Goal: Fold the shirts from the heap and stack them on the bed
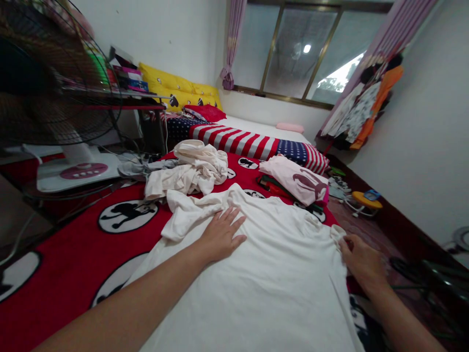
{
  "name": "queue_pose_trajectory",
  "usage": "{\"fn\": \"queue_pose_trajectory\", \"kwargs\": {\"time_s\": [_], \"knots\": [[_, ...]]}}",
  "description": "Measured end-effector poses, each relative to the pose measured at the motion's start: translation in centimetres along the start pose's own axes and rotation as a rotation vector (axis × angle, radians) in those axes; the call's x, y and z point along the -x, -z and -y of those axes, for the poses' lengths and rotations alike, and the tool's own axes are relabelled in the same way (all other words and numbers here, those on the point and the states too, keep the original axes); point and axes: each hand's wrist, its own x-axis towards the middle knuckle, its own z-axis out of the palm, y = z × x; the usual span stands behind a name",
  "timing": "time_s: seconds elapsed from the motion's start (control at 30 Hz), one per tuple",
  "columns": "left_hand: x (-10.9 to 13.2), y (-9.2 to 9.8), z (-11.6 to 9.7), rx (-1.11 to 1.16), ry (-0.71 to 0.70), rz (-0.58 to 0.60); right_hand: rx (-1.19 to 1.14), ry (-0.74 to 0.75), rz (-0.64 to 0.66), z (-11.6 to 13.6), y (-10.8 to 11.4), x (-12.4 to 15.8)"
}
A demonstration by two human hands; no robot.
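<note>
A white T-shirt (271, 274) lies spread over a red blanket (69, 274) patterned with black figures in white ovals. Its neckline points away from me, and soft creases run across the chest. My left hand (223, 233) rests flat on the upper left of the shirt, fingers spread. At the right edge, my right hand (361, 259) pinches the shirt's right sleeve between thumb and fingers. Beyond the left shoulder sits a crumpled heap of cream clothes (194, 168). Past the right shoulder is a stack of folded clothes, a pink shirt (296, 178) on top.
A large standing fan (73, 168) occupies the left side, close to a small desk (128, 100). Behind, a second bed carries a striped, starred cover (242, 142). On the floor at right stands a low yellow stool (366, 199); clothes (370, 107) hang by the window.
</note>
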Motion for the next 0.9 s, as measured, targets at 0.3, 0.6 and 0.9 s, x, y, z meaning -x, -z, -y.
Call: {"fn": "queue_pose_trajectory", "kwargs": {"time_s": [0.3, 0.6, 0.9], "knots": [[-0.1, 0.5, 0.0, 0.064, 0.016, 0.021, 0.166, 0.184, -0.164, 7.9, 4.1, 1.7], [0.5, 2.0, 2.6, 0.066, 0.068, 0.077, -0.29, 0.563, 0.105, 17.7, -1.0, 7.9], [-0.2, 6.5, 7.4, -0.172, 0.157, 0.094, -0.359, 0.561, 0.119, 17.2, -0.4, 7.7]]}}
